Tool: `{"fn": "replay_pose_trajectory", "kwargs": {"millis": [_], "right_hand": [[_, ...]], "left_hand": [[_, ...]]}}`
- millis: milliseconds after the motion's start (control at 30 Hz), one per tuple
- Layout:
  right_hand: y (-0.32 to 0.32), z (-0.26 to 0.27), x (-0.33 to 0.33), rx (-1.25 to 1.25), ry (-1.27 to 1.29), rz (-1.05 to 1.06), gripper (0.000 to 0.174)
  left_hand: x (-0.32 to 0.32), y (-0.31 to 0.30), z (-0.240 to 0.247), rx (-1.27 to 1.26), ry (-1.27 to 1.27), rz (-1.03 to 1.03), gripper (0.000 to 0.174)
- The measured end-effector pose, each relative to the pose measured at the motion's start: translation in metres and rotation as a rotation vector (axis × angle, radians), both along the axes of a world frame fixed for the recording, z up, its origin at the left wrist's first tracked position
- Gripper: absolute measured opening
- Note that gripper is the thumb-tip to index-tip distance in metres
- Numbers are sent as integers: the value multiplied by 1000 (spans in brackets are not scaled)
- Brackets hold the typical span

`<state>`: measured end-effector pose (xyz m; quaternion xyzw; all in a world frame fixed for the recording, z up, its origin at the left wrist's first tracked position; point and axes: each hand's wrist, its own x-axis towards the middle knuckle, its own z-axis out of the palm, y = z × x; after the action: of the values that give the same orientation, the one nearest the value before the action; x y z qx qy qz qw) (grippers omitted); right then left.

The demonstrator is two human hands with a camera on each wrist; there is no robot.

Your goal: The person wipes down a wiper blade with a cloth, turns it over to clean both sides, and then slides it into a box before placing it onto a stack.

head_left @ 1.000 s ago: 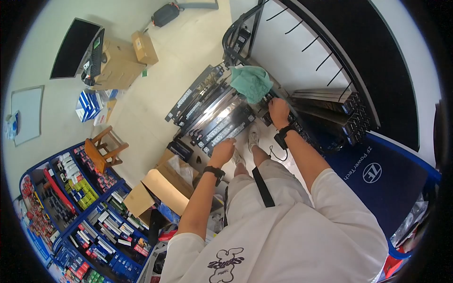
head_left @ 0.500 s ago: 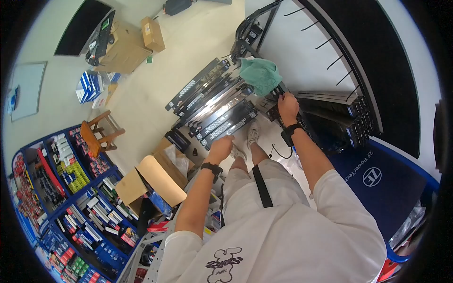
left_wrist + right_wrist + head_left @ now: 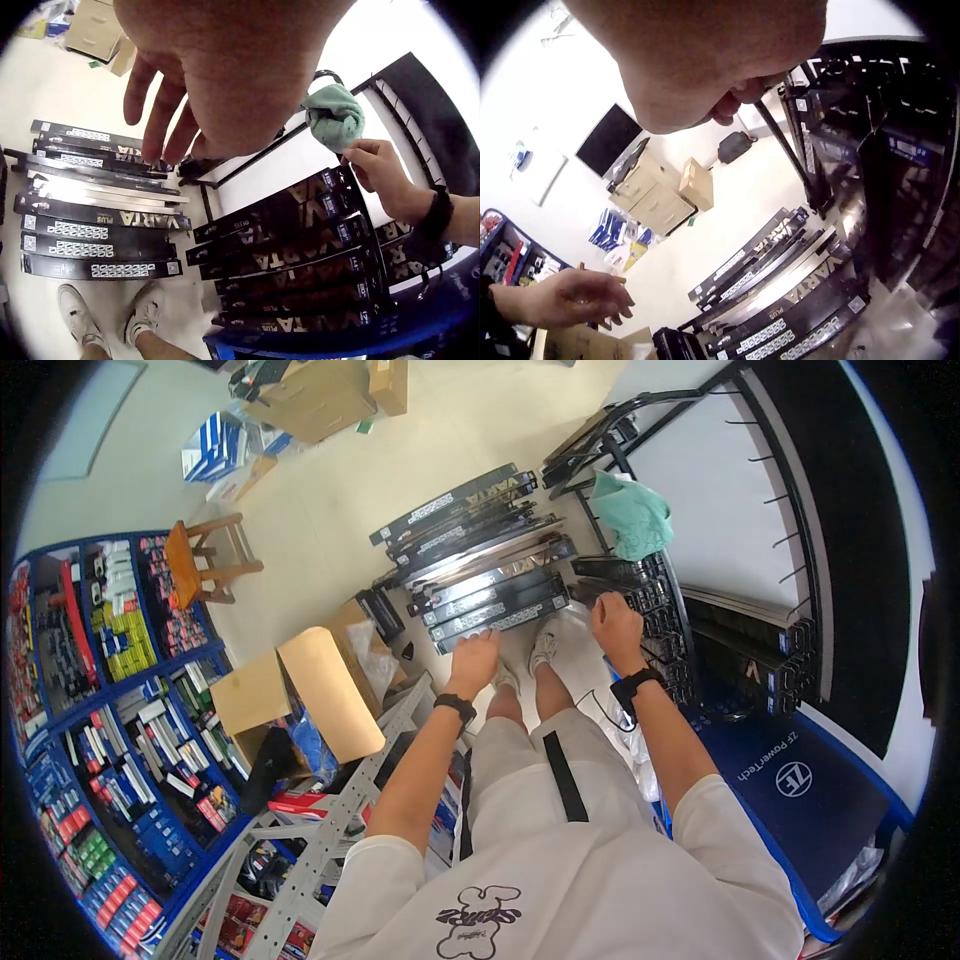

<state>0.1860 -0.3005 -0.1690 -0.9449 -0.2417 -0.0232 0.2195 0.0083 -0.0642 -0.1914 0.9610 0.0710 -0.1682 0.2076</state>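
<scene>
In the head view my left hand (image 3: 474,660) hangs loosely in front of my legs, near the row of long black pieces marked VARTA (image 3: 505,605) on the floor. Its relaxed fingers (image 3: 154,112) hold nothing in the left wrist view. Raised to the right is my right hand (image 3: 617,628), fingers loosely curled with nothing visible in them. It overlaps the edge of a black rack carrying more VARTA-marked pieces (image 3: 277,259). A green cloth (image 3: 632,518) hangs on the rack, beyond the right hand's fingertips. In the right wrist view, the right palm hides part of its fingers.
Left of my legs stand an open cardboard box (image 3: 330,690) and a grey metal ladder (image 3: 345,825). Farther left are a wooden stool (image 3: 205,565) and blue shelves (image 3: 75,705) packed with small boxes. A blue ZF PowerTech panel (image 3: 800,770) lies at right.
The head view has turned, so the cloth and rack shift rightward. My right hand is farther from the cloth than before. My left hand stays low in front with little change.
</scene>
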Motion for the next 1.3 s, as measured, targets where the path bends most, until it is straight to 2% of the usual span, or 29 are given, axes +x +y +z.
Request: {"fn": "replay_pose_trajectory", "kwargs": {"millis": [67, 233, 367, 533, 833, 933, 1033, 1133, 1200, 1233, 1267, 1300], "right_hand": [[3, -15, -10, -44, 125, 105, 9], [12, -41, -26, -62, 149, 253, 10], [15, -78, -40, -127, 210, 336, 10], [10, -124, -21, -246, 373, 499, 11], [9, -218, -3, -412, 551, 546, 10], [9, -254, -4, -446, 564, 619, 10], [13, -287, -8, -531, 564, 664, 9], [17, -316, -3, -546, 549, 716, 10], [19, -330, 0, -452, 531, 760, 11], [20, -340, 0, -457, 540, 761, 11], [22, -350, 1, -516, 559, 763, 12], [23, -357, 1, -574, 578, 766, 12]], "left_hand": [[-10, 0, -10, 92, -18, 0, 18], [-32, 4, -42, 52, 4, 127, 16], [-58, 10, -95, 102, -17, 133, 21], [-62, 19, -146, 89, 4, 192, 21], [-67, 37, -256, 151, 41, 245, 20], [-69, 41, -292, 146, 67, 265, 18], [-75, 42, -317, 127, 58, 293, 21], [-73, 42, -346, 105, 176, 293, 24], [-76, 43, -364, 117, 140, 289, 27], [-78, 43, -373, 94, 175, 297, 37], [-79, 42, -383, 87, 182, 297, 37], [-80, 41, -390, 126, 170, 267, 47]]}}
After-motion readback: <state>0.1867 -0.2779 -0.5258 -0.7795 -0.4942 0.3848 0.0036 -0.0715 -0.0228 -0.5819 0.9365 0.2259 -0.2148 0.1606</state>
